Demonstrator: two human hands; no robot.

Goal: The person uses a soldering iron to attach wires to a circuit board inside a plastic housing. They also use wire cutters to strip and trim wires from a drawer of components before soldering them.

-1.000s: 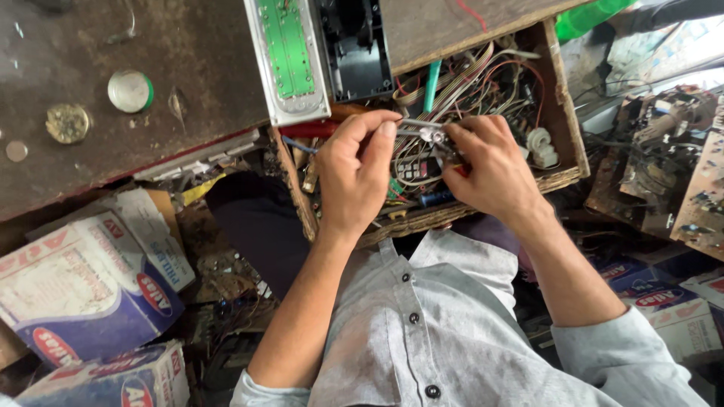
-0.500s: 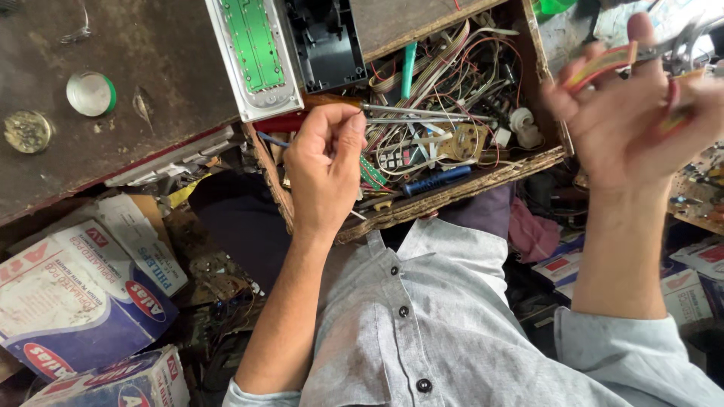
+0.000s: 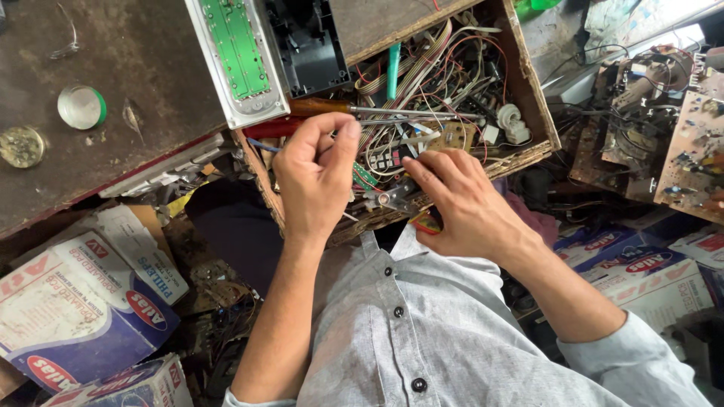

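A wooden drawer [image 3: 541,105] full of wires, small circuit boards and loose parts is pulled out in front of me. My left hand [image 3: 317,177] is over its near left part, fingers curled and thumb pressed to forefinger; whatever is in the pinch is hidden. Just beyond it lie two screwdrivers, one with an orange handle [image 3: 317,108] and one with a red handle [image 3: 271,126]. My right hand [image 3: 467,203] lies flat at the drawer's front edge, fingers spread, its tips beside a metal plier-like tool [image 3: 385,198].
A silver casing with a green circuit board [image 3: 237,56] and a black plastic part [image 3: 309,45] rest on the dark workbench [image 3: 136,53]. Two round tins [image 3: 81,107] sit at the left. Cardboard boxes [image 3: 75,316] lie lower left, with more boxes [image 3: 641,264] and bare circuit boards [image 3: 679,143] at the right.
My right hand, which was raised to the right holding wires half a second ago, has come back down into the drawer without them. My left hand has stayed in the drawer.
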